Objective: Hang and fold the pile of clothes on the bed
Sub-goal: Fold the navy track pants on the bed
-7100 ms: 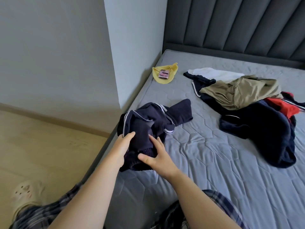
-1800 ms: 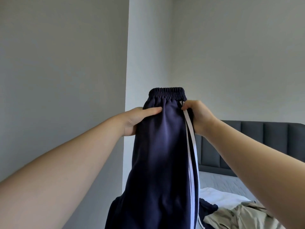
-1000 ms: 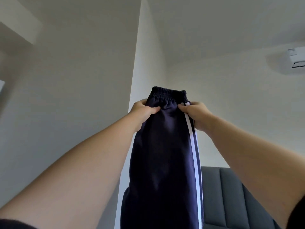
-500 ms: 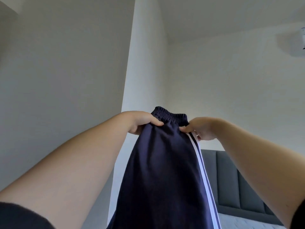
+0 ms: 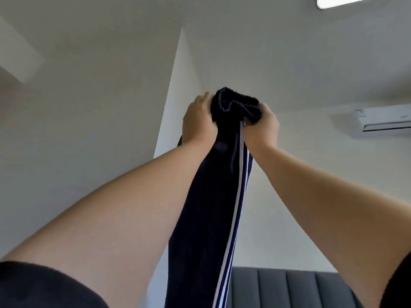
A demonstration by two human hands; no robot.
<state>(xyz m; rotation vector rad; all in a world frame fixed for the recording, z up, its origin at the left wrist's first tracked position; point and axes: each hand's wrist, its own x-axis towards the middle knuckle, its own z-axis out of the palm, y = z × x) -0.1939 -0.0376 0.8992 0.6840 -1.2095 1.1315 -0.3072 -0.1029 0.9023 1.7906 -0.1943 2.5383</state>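
Navy striped trousers (image 5: pixel 213 196) are held aloft, the bunched waistband (image 5: pixel 235 103) gripped by the left hand (image 5: pixel 198 121) and the right hand (image 5: pixel 263 127), legs hanging straight. Straightening before folding is judged in hand; lowering flat onto the bed is called for next. The bed's surface is unseen; a headboard (image 5: pixel 289 287) and a wall-mounted air conditioner (image 5: pixel 380 120), far right, are shown.

Soft even light, ceiling lamp (image 5: pixel 347 1) glaring top right, slight blur, wide-angle stretch at edges

navy white-striped track pants (image 5: pixel 206 218), hanging vertically, waistband bunched at top
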